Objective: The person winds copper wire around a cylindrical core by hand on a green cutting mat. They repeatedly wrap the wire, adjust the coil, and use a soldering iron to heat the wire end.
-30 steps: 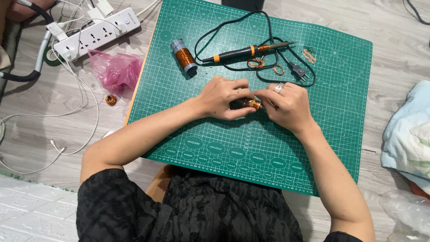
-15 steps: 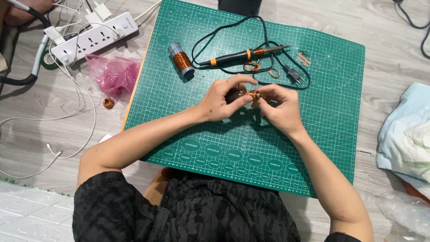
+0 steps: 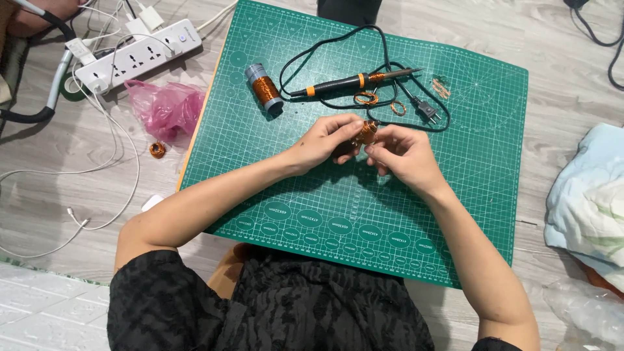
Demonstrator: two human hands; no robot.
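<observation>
Both hands now sit slightly higher on the mat than half a second ago, closer to the soldering iron, with the small coil raised between them; the tools about them have not shifted.

Left hand [image 3: 323,140]: curled, fingertips pinched on the copper coil [image 3: 368,132] and a dark piece under it, which I cannot make out.

Right hand [image 3: 402,158]: fingers bent inward, thumb and forefinger closed on the same coil from the other side. The two hands touch at the coil.

Copper coil: small, orange-brown wound wire, held just above the green cutting mat [image 3: 403,214], near its middle.

Soldering iron [image 3: 354,82]: black handle with orange bands, lying flat on the mat just beyond the hands, tip pointing right. Its black cord loops around it and ends in a plug [image 3: 426,110] to the right.

Wire spool [image 3: 264,89]: copper wire on a grey-capped bobbin, lying on its side at the mat's upper left, well apart from the hands.

Loose copper rings [image 3: 366,98]: several small ones near the iron.

Power strip [image 3: 140,56]: white, on the wooden floor left of the mat, white cables plugged in.

Pink plastic bag [image 3: 166,107]: crumpled, beside the mat's left edge.

Small coil on floor [image 3: 157,150]: just below the bag.

Pale cloth [image 3: 588,201]: bundled at the right edge.
</observation>
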